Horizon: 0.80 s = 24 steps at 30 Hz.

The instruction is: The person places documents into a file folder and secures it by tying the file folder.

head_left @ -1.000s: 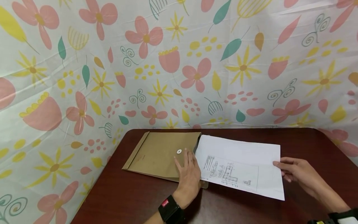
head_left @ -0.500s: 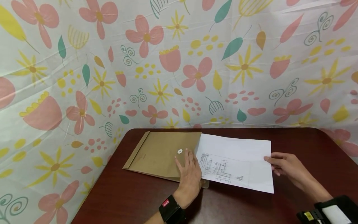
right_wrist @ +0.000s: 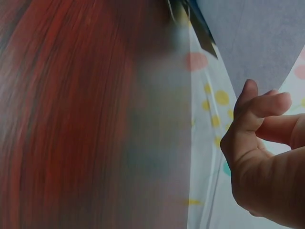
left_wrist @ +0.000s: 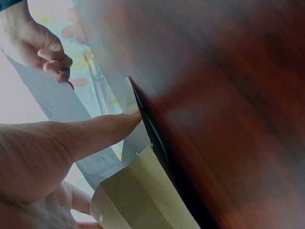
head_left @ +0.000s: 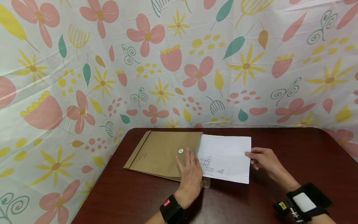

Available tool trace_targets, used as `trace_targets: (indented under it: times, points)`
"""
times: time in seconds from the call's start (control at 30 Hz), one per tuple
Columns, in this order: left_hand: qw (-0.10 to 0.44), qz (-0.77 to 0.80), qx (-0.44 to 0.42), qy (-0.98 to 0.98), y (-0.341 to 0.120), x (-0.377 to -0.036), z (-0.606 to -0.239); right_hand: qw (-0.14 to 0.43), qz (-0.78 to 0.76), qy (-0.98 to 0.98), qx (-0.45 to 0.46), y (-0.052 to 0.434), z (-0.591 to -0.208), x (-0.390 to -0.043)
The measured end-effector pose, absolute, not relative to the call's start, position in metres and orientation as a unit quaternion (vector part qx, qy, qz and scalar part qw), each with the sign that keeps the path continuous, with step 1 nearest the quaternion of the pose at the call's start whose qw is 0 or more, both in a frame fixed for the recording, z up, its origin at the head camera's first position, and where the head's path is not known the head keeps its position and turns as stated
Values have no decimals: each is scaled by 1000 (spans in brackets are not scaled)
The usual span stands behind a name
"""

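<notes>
Partway inside the envelope (head_left: 162,152) sits paper (head_left: 226,152) (printed).

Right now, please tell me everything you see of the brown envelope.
The brown envelope looks like paper, with a folded strip along its left end, faint reddish marks and a white button towards the right. It lies on the table, the left hand resting on it, a printed sheet reaching into its open right end.

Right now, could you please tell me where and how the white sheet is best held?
I'd pinch the white sheet midway along its right edge, thumb above, coming from the right, much as the right hand does. It is thin, and that edge is free, while its left end is hidden at the brown envelope.
</notes>
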<state>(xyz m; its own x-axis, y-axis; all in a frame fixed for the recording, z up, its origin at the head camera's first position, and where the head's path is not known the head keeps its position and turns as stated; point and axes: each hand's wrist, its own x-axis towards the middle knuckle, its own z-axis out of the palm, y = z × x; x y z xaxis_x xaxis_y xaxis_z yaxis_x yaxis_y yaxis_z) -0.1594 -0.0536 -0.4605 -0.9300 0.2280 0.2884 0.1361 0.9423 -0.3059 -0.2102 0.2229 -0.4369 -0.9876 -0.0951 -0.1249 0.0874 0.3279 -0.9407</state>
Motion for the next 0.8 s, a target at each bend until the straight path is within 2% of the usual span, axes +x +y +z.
trace_targets:
  times: [0.43,0.8]
  points:
    - [182,157,-95,-966,-54,-160,-463,68,-594,801,-16,192,-441,-222]
    - [228,176,-87,-954,-54,-160,-465,67,-610,789,-16,170,-448,-232]
